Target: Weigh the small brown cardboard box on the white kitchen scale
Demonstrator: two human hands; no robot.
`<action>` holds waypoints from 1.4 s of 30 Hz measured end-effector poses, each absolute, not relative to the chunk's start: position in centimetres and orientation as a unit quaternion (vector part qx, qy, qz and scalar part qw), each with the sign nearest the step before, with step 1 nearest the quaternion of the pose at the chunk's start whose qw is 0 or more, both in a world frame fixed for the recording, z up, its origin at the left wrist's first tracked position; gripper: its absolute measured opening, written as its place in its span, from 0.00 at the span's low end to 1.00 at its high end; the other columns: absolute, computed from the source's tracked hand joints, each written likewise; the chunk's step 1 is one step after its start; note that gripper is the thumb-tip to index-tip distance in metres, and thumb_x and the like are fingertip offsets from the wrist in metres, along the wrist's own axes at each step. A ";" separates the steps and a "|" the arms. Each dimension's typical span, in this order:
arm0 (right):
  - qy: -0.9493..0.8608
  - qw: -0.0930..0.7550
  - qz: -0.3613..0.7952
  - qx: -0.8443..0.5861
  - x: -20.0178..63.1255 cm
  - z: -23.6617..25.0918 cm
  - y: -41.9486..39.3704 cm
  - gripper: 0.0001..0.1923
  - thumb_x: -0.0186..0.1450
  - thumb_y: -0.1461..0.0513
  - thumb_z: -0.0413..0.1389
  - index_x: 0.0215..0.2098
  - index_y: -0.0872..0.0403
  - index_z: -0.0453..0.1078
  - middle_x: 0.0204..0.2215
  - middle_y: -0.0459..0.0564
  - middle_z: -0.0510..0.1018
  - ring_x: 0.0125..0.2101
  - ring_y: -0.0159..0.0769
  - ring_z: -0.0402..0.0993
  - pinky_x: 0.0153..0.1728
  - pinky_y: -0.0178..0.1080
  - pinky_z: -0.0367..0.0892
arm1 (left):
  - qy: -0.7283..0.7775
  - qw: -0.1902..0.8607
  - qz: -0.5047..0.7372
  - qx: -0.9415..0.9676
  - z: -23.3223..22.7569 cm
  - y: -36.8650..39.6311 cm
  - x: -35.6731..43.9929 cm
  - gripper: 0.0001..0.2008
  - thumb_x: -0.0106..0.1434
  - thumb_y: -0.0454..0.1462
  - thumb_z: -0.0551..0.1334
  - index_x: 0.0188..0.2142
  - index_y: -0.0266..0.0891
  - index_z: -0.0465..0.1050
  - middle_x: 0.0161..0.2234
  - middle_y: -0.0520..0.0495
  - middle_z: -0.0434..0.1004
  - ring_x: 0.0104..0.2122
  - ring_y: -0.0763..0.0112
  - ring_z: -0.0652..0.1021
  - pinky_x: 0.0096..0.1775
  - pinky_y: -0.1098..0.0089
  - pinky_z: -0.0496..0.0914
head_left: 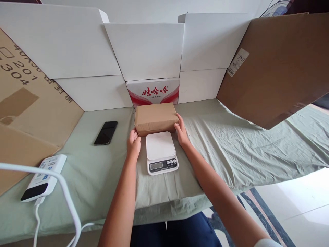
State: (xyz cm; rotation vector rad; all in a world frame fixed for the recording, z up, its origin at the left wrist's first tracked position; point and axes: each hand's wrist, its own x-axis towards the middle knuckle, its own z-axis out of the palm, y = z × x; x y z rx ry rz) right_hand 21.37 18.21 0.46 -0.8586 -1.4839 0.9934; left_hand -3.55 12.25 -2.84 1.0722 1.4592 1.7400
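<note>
A brown cardboard box (155,116) is gripped at its two ends between my hands, just behind a white kitchen scale (159,145). My left hand (133,142) closes on the box's near left corner, and my right hand (181,130) wraps round its right end. The scale's plate carries nothing, and its small display (156,166) looks blank. Whether the box's underside touches the cloth is hidden from me. Right behind it stands a white and red carton (151,90) with Chinese lettering.
A black phone (106,133) lies to the left on the green cloth (95,178). Nearer, a white power bank (44,178) has a white cable (63,185) arching in front. White boxes (144,51) wall the back; large cardboard panels stand left (33,113) and right (277,68).
</note>
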 end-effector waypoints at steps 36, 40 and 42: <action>-0.699 0.559 0.301 -0.328 22.5 0.4 14.9 0.45 0.71 0.37 0.47 0.78 0.43 0.41 0.75 0.54 0.52 0.75 0.53 0.49 0.74 0.57 0.51 | 0.493 0.241 0.712 0.438 -2.1 7.9 -2.0 0.34 0.52 0.35 0.60 0.60 0.35 0.75 0.58 0.38 0.79 0.66 0.46 0.71 0.68 0.52 0.63; -0.695 0.545 0.317 -0.346 23.4 0.4 13.2 0.45 0.71 0.37 0.47 0.78 0.44 0.41 0.74 0.56 0.53 0.74 0.54 0.51 0.72 0.58 0.55 | 0.506 0.262 0.711 0.412 -2.1 5.3 -1.3 0.36 0.51 0.36 0.61 0.62 0.33 0.74 0.60 0.35 0.78 0.66 0.44 0.71 0.68 0.50 0.63; -0.690 0.544 0.323 -0.351 24.0 0.1 12.2 0.44 0.72 0.38 0.47 0.78 0.43 0.41 0.74 0.55 0.54 0.74 0.53 0.51 0.71 0.57 0.56 | 0.512 0.275 0.705 0.407 -2.3 3.6 -0.9 0.37 0.51 0.36 0.61 0.63 0.33 0.73 0.62 0.34 0.76 0.66 0.44 0.71 0.68 0.50 0.63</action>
